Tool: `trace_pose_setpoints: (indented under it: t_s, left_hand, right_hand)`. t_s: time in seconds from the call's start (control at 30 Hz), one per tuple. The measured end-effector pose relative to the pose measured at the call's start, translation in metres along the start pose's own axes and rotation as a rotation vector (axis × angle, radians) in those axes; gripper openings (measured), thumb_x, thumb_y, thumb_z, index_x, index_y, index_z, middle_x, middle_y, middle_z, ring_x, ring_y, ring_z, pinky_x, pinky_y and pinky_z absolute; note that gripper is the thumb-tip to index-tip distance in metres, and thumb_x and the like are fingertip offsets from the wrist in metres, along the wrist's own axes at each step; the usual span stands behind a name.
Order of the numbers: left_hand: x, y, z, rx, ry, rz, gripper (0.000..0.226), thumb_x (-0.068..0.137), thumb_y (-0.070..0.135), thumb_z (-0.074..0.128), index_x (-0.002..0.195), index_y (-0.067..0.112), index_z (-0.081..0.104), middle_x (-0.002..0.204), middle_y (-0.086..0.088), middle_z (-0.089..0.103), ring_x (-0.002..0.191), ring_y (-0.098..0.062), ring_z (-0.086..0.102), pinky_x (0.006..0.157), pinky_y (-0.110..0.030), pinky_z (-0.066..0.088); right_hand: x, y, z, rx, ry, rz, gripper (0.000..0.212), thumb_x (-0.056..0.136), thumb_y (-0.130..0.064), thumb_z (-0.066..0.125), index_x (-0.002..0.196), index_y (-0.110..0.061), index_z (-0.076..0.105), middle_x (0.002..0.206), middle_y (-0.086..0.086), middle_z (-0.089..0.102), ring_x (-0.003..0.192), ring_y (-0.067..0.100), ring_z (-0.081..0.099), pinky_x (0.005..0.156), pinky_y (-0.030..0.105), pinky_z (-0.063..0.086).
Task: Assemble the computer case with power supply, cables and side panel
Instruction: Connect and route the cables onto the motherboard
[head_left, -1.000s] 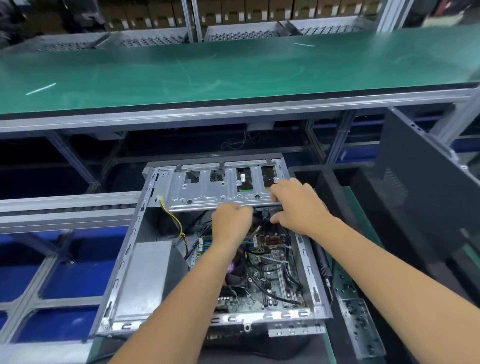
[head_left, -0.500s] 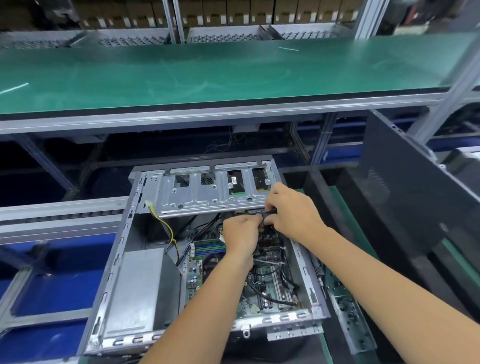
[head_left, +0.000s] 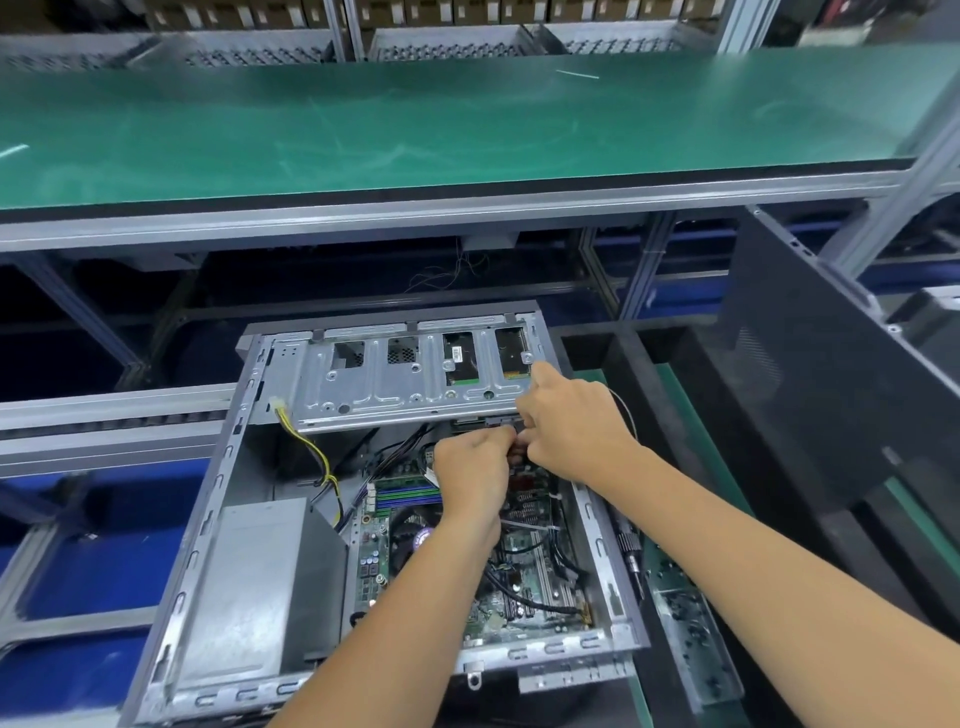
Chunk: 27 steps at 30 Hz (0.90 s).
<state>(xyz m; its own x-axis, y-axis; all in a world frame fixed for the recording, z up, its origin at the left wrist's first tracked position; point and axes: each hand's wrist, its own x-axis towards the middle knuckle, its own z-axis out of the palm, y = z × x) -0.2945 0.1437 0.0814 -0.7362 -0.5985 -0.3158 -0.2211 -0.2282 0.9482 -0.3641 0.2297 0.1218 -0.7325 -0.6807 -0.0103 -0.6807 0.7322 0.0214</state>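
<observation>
Head view, looking down from above: an open computer case (head_left: 218, 519) lies on its side at the lower centre, its inside facing up. Across the far end of the case, toward 12 o'clock, sits a silver metal drive bracket (head_left: 395, 384) with cut-out windows. At 9 o'clock inside the case is the grey box of the power supply (head_left: 249, 582), and a yellow and black cable (head_left: 317, 457) runs from near it up to a pale plug at the bracket's left edge. The green circuit board (head_left: 519, 587) fills the floor of the case toward 3 o'clock, crossed by black cables (head_left: 519, 597).

Both bare forearms reach in from 6 o'clock and the two hands meet just under the bracket's near edge, toward its right end. The left hand (head_left: 472, 467) has its fingers curled tightly, pinching something small and dark; what it is cannot be made out. The right hand (head_left: 571, 421) touches it from the 3 o'clock side, fingers also curled in on the same spot.

At 3 o'clock, outside the case, a dark side panel (head_left: 831, 374) leans upright. A long green worktop (head_left: 415, 130) spans the scene at 12 o'clock, above a metal frame.
</observation>
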Motion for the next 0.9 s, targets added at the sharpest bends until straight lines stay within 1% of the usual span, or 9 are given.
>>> trace_pose_setpoints:
  t_s: [0.2,0.27,0.33,0.5,0.63,0.7,0.77,0.83,0.9]
  left_hand:
    - [0.000,0.001,0.000,-0.016,0.008,-0.020,0.047,0.080,0.003,0.062,0.036,0.019,0.058,0.042,0.006,0.049,0.041,-0.006,0.037,0.043,-0.018,0.032]
    - [0.001,0.001,-0.001,0.001,0.014,-0.027,0.043,0.081,0.007,0.064,0.040,0.019,0.063,0.048,0.004,0.054,0.045,-0.008,0.041,0.045,-0.018,0.034]
    - [0.001,0.002,-0.003,-0.021,-0.016,-0.039,0.036,0.082,0.006,0.065,0.048,0.017,0.069,0.057,0.000,0.066,0.051,-0.010,0.056,0.051,-0.017,0.044]
    - [0.000,0.004,-0.006,0.018,-0.041,-0.018,0.038,0.082,0.006,0.064,0.046,0.017,0.068,0.057,0.000,0.067,0.059,-0.011,0.063,0.073,-0.034,0.058]
    - [0.001,0.006,-0.010,0.067,-0.094,-0.033,0.037,0.085,0.013,0.064,0.048,0.018,0.068,0.059,0.003,0.067,0.060,-0.008,0.063,0.080,-0.037,0.057]
    - [0.003,0.006,-0.011,0.079,-0.100,-0.051,0.036,0.085,0.017,0.063,0.049,0.016,0.063,0.056,0.001,0.061,0.058,-0.013,0.057,0.075,-0.039,0.054]
    - [0.005,0.007,-0.011,0.132,-0.082,-0.068,0.040,0.086,0.023,0.060,0.049,0.014,0.048,0.052,-0.001,0.044,0.054,-0.017,0.041,0.060,-0.035,0.038]
    - [0.007,0.006,-0.016,0.204,-0.060,-0.061,0.047,0.088,0.025,0.058,0.046,0.018,0.038,0.048,0.002,0.034,0.049,-0.015,0.030,0.057,-0.032,0.025]
    - [0.009,0.009,-0.025,0.245,-0.049,-0.015,0.038,0.088,0.022,0.058,0.052,0.008,0.055,0.055,-0.002,0.054,0.054,-0.018,0.047,0.058,-0.033,0.042]
  right_hand:
    - [0.005,0.000,0.004,-0.029,-0.012,0.001,0.026,0.087,-0.026,0.064,0.074,-0.015,0.046,0.126,0.010,0.048,0.052,0.019,0.036,0.048,0.029,0.020]
    - [0.005,-0.001,0.002,-0.029,-0.014,-0.005,0.026,0.087,-0.025,0.065,0.074,-0.014,0.045,0.128,0.012,0.048,0.053,0.021,0.038,0.050,0.030,0.022]
    - [0.004,-0.001,0.002,0.002,-0.013,-0.005,0.026,0.088,-0.024,0.065,0.076,-0.014,0.044,0.128,0.013,0.047,0.057,0.023,0.040,0.054,0.033,0.027]
    - [-0.001,-0.001,-0.001,0.076,-0.001,0.025,0.023,0.089,-0.021,0.066,0.079,-0.015,0.047,0.137,0.014,0.044,0.064,0.026,0.045,0.060,0.034,0.032]
    - [-0.003,-0.001,0.003,0.163,0.025,0.073,0.023,0.091,-0.024,0.067,0.080,-0.014,0.049,0.116,0.008,0.045,0.071,0.030,0.056,0.060,0.037,0.038]
    - [-0.003,0.000,0.005,0.238,0.030,0.085,0.022,0.089,-0.024,0.070,0.084,-0.014,0.050,0.108,0.004,0.042,0.076,0.032,0.057,0.066,0.040,0.045]
    - [-0.003,0.001,0.005,0.340,0.033,0.075,0.025,0.087,-0.024,0.074,0.089,-0.016,0.050,0.103,-0.001,0.040,0.080,0.030,0.055,0.072,0.040,0.046]
    - [-0.004,0.004,0.005,0.406,0.020,0.060,0.027,0.086,-0.025,0.076,0.091,-0.018,0.050,0.102,-0.003,0.040,0.082,0.027,0.054,0.074,0.037,0.045]
    - [-0.005,0.005,0.005,0.419,0.019,0.041,0.027,0.086,-0.025,0.077,0.092,-0.018,0.051,0.102,-0.003,0.040,0.081,0.026,0.054,0.073,0.036,0.043]
